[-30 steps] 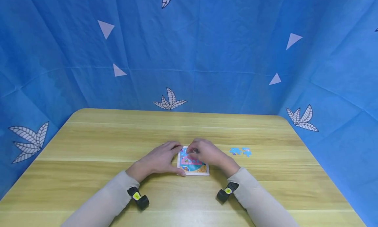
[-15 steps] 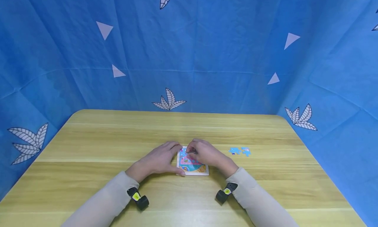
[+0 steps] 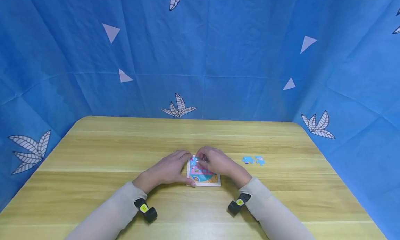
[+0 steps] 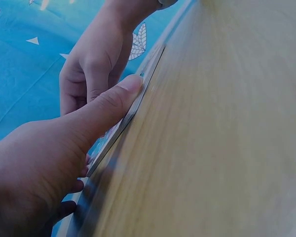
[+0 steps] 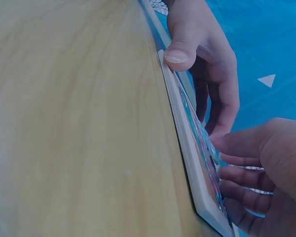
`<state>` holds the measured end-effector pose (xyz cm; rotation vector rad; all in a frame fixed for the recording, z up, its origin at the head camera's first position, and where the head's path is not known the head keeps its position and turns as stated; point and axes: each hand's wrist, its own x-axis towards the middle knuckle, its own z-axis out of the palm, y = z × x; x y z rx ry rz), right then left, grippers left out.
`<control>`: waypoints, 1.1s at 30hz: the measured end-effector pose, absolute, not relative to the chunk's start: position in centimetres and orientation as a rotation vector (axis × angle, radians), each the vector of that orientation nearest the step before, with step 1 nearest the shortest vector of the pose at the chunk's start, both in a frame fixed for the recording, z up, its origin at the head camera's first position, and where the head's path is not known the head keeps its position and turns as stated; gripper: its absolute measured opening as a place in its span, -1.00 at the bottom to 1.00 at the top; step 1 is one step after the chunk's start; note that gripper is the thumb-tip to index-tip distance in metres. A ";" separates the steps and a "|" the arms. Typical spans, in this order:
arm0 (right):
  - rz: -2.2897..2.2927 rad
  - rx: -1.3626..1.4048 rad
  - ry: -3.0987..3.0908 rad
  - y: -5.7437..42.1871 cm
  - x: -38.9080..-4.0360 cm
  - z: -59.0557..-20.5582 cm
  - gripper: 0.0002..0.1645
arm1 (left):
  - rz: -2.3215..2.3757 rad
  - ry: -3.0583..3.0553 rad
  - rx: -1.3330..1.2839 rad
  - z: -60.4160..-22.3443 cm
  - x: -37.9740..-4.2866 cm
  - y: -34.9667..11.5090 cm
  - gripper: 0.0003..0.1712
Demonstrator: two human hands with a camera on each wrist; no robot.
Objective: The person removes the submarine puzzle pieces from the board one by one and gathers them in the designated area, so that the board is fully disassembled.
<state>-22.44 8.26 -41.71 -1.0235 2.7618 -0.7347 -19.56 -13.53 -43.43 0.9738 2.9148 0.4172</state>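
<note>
A small square jigsaw puzzle with a pale frame (image 3: 207, 185) lies flat on the table, its picture blue, pink and orange. My left hand (image 3: 170, 168) holds its left side, fingers at the far corner and thumb on the near corner. Over the puzzle's upper part, my right hand (image 3: 217, 162) pinches at a puzzle piece with thumb and fingertips, mostly hidden by those fingers. In the right wrist view the right thumb (image 5: 241, 142) reaches down to the picture, with the other fingers along the frame's side. Part of the picture is covered by the right hand.
Two loose blue puzzle pieces, one on the left (image 3: 248, 160) and one on the right (image 3: 260, 160), lie close together to the right of the board. The wooden table (image 3: 125, 139) ends at a blue patterned curtain (image 3: 243, 59) behind and at the sides.
My right fingertips have shifted slightly at the upper part of the puzzle. The left hand, the frame and the loose pieces stay in place; the head view tilts a little.
</note>
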 end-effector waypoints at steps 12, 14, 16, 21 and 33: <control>-0.697 -0.998 2.815 7.8 -22.1 -41.8 -0.74 | 0.421 2.914 0.972 -43.7 -19.5 -13.5 0.30; -0.702 -1.005 2.826 7.7 -22.1 -41.9 -0.75 | 0.427 2.913 0.967 -43.7 -19.5 -13.5 0.31; -0.706 -1.006 2.836 7.7 -22.1 -42.0 -0.76 | 0.436 2.908 0.960 -43.6 -19.5 -13.5 0.31; -0.743 -0.976 2.847 7.7 -22.3 -42.2 -0.81 | 0.463 2.895 0.942 -43.6 -19.5 -13.4 0.33; -0.802 -0.920 2.871 7.6 -22.6 -42.7 -0.91 | 0.474 2.887 0.925 -43.6 -19.5 -13.5 0.36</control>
